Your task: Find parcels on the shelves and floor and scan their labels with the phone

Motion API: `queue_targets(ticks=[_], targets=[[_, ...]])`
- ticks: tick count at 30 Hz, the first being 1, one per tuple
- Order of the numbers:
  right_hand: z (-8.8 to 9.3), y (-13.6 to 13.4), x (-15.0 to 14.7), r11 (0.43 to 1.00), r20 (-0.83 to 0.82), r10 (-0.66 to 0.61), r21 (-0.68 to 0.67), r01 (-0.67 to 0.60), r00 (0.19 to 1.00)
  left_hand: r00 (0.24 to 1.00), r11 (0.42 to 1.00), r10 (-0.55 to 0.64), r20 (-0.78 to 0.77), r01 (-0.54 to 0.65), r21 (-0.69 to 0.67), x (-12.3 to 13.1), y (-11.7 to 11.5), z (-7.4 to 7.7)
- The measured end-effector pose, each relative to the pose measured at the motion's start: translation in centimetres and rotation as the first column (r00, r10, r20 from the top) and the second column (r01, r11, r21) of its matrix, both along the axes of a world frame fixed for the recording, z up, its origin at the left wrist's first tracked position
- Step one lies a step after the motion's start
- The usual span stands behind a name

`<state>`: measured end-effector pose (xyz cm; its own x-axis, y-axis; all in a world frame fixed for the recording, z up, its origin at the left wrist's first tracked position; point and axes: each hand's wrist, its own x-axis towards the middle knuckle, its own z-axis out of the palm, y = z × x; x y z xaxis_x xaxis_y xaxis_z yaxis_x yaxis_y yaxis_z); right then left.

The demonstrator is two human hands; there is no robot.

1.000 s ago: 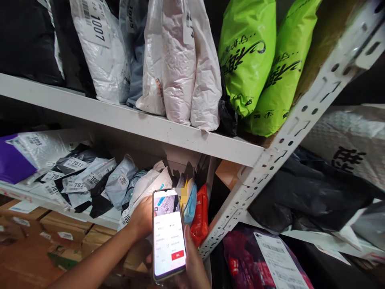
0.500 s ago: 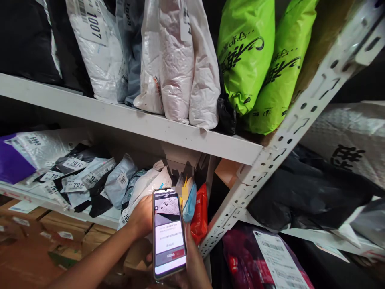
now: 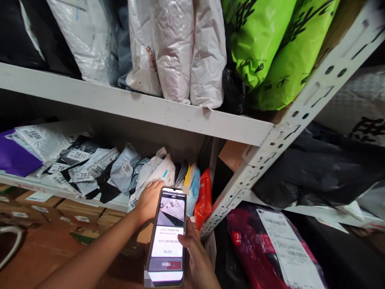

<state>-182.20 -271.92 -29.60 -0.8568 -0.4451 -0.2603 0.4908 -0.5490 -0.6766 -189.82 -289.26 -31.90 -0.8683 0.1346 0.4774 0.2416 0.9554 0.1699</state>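
My right hand [image 3: 200, 257] is closed around a smartphone [image 3: 167, 241], its thumb lying over the right edge of the lit screen. A label in a camera picture fills the screen's upper part, with text panels below. My left hand [image 3: 149, 201] reaches in from the lower left and is closed at a white parcel bag [image 3: 153, 172] on the lower shelf; its fingertips are hidden behind the phone. Just right of it stand a yellow parcel [image 3: 189, 175], a light blue parcel [image 3: 195, 186] and a red parcel [image 3: 203, 198].
Numbered bags, such as a grey parcel [image 3: 124, 168], line the lower shelf [image 3: 105, 205] to the left. Above runs the upper shelf edge [image 3: 135, 108] with white and green bags. A slanted perforated post [image 3: 270, 136] stands at right, beside a maroon parcel [image 3: 255, 249]. Cardboard boxes [image 3: 76, 212] sit below.
My right thumb has come onto the phone's screen edge. Phone and both hands sit slightly differently in view, and the shelves have shifted as the camera tilted down. Screen text looks sharper.
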Motion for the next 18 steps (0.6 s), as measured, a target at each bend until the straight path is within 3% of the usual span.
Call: queue_targets(ticks=[6, 9, 13, 18], targets=[[-0.1, -0.9, 1.1, 1.0, -0.021, -0.002, -0.026, 0.002, 1.0, 1.0, 0.995, -0.001, 0.008, 0.002, -0.102, -1.1, -0.1, -1.5], [-0.1, -0.8, 1.5, 0.997, -0.017, 0.073, -0.03, -0.074, 0.997, 1.0, 0.992, -0.013, 0.014, 0.015, -0.128, -1.0, -0.3, -1.5], [0.5, -0.5, 1.8, 0.99, -0.165, 0.14, 0.014, -0.14, 0.976, 1.0, 0.99, -0.012, 0.026, 0.016, -0.139, -0.8, -0.4, -1.5], [1.7, 0.3, 2.0, 0.975, -0.091, 0.218, -0.017, -0.221, 0.972, 0.999, 0.991, -0.012, 0.05, 0.019, -0.134, -0.8, -0.4, -1.4]])
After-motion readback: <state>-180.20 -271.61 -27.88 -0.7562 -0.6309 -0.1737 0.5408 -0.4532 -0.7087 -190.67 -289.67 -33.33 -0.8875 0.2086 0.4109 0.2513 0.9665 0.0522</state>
